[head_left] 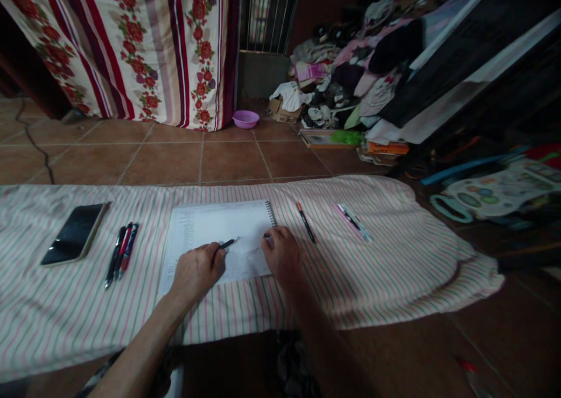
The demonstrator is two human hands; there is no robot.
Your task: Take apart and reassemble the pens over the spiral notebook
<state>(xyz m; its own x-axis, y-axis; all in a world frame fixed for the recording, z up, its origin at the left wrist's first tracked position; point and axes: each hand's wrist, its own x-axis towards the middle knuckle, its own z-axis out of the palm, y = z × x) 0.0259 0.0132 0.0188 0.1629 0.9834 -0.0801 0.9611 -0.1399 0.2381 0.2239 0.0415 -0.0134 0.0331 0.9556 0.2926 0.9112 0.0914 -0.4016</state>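
A spiral notebook [219, 217] lies open on the striped cloth, its wire binding along the right side. Faint grey marks show on the page. My left hand [199, 267] is closed round a slim black pen [227, 244], whose thin pale tip points right, over the page. My right hand [284, 255] rests at the notebook's right edge by the binding, with fingers curled in. Whether something small sits between those fingertips is hidden. Just right of that hand lies a black pen with an orange end [305, 222].
Striped cloth [394, 258] covers the low table. On it lie a phone [75, 234], several dark and red pens [121, 252] and several slim pale pens [353, 221]. Beyond stand a purple basin [246, 118], a floral curtain [166, 47] and heaped clothes [346, 71].
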